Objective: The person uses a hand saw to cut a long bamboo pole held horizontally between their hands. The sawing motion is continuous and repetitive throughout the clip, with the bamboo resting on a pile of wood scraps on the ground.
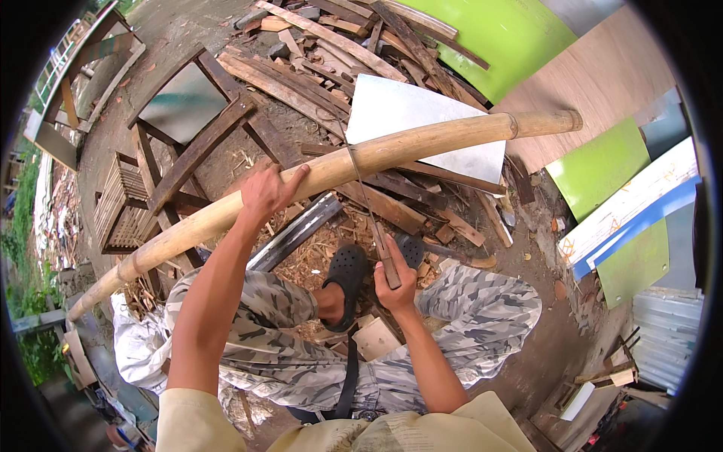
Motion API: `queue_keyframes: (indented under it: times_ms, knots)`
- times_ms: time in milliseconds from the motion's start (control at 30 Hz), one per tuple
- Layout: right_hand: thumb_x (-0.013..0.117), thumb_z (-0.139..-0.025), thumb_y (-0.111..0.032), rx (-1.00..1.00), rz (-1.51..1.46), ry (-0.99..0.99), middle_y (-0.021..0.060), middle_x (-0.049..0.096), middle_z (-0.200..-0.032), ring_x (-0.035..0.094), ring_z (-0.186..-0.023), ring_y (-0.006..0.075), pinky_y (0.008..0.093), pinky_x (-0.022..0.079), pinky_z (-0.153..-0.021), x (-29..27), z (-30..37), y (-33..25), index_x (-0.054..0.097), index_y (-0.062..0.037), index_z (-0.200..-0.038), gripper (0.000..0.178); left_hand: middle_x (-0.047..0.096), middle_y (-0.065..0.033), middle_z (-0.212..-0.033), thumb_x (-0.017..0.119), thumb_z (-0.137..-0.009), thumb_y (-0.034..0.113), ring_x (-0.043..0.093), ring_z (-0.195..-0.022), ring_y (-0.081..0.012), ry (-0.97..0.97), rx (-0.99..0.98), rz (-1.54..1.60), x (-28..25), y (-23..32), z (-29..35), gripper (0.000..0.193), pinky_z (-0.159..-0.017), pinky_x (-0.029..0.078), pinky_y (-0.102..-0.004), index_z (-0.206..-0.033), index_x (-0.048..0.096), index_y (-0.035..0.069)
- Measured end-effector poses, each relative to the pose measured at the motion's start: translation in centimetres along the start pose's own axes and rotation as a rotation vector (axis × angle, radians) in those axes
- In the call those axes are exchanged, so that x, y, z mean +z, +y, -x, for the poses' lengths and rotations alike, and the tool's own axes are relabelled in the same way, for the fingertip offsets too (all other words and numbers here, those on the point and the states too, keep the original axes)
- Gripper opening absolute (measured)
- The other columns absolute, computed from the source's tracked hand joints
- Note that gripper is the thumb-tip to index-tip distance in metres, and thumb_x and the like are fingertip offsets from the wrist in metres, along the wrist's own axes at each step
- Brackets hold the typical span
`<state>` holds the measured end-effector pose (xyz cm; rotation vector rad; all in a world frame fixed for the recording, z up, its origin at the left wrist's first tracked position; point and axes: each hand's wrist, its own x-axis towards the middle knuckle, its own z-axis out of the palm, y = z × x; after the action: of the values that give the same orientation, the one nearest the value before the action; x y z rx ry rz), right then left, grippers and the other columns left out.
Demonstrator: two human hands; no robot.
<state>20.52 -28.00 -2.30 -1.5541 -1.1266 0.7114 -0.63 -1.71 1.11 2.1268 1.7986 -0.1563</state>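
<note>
A long, thick bamboo pole runs slantwise across the view, from the lower left up to the upper right. My left hand is closed over it left of the middle, the thumb lying along its top. In my right hand is a long, narrow-bladed tool, held by its wooden handle. The thin dark blade lies across the pole, to the right of my left hand. Seen almost edge-on, it could be a saw or a knife; I cannot tell which. My right hand stays below the pole, near my knees.
Scrap planks are heaped beyond the pole, with a white sheet among them. A wooden frame stands at left. Green panels and a plywood sheet lie right. Wood chips cover the ground around my dark clogs.
</note>
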Motion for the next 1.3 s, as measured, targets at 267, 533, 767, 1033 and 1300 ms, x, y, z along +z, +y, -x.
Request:
queue_keyframes:
  times_ms: [267, 533, 767, 1033, 1300]
  knots:
    - [0.062, -0.091, -0.003, 0.065, 0.057, -0.096, 0.0163, 0.075, -0.095, 0.068, -0.068, 0.0173, 0.0316, 0.055, -0.066, -2.7, 2.5, -5.0, 0.055, 0.0014, -0.149, 0.058, 0.074, -0.0283, -0.094, 0.036, -0.085, 0.096, 0.075, -0.091, -0.0385, -0.071, -0.103, -0.007, -0.4, -0.7, -0.2, 0.110, -0.077, 0.058, -0.0484, -0.104, 0.072, -0.006]
    - [0.063, -0.091, -0.004, 0.158, 0.162, -0.166, 0.0293, 0.071, -0.125, 0.076, -0.104, 0.0273, 0.0351, 0.058, -0.086, -9.3, 8.8, -8.7, 0.053, 0.0114, -0.145, 0.057, 0.074, -0.0287, -0.094, 0.037, -0.085, 0.094, 0.075, -0.091, -0.0409, -0.266, -0.122, 0.045, -1.4, -0.4, -1.4, 0.110, -0.084, 0.056, -0.0516, -0.111, 0.072, -0.007]
    - [0.060, -0.093, -0.001, 0.157, 0.080, -0.115, 0.0222, 0.070, -0.132, 0.071, -0.111, 0.0206, 0.0319, 0.054, -0.093, -0.7, -4.8, -4.9, 0.054, 0.0049, -0.148, 0.056, 0.071, -0.0229, -0.074, 0.032, -0.083, 0.098, 0.073, -0.075, -0.0347, -0.108, -0.044, 0.052, -0.1, -0.3, -1.8, 0.115, -0.071, 0.057, -0.0493, -0.081, 0.077, -0.007]
    - [0.061, -0.093, -0.003, 0.016, 0.165, -0.106, 0.0286, 0.069, -0.130, 0.074, -0.110, 0.0315, 0.0377, 0.056, -0.093, -2.6, 1.8, -5.9, 0.051, 0.0094, -0.148, 0.057, 0.075, -0.0246, -0.086, 0.029, -0.084, 0.098, 0.074, -0.083, -0.0348, -0.124, -0.104, 0.034, -0.5, -1.1, -2.2, 0.117, -0.076, 0.057, -0.0488, -0.088, 0.078, -0.008]
    - [0.058, -0.094, -0.002, 0.044, 0.109, -0.093, 0.0258, 0.069, -0.130, 0.069, -0.115, 0.0315, 0.0382, 0.053, -0.100, -2.4, 0.1, -5.4, 0.052, 0.0116, -0.145, 0.053, 0.074, -0.0270, -0.085, 0.027, -0.084, 0.098, 0.074, -0.083, -0.0349, -0.267, -0.104, 0.075, -1.5, -0.3, -1.7, 0.118, -0.075, 0.058, -0.0504, -0.087, 0.077, -0.008]
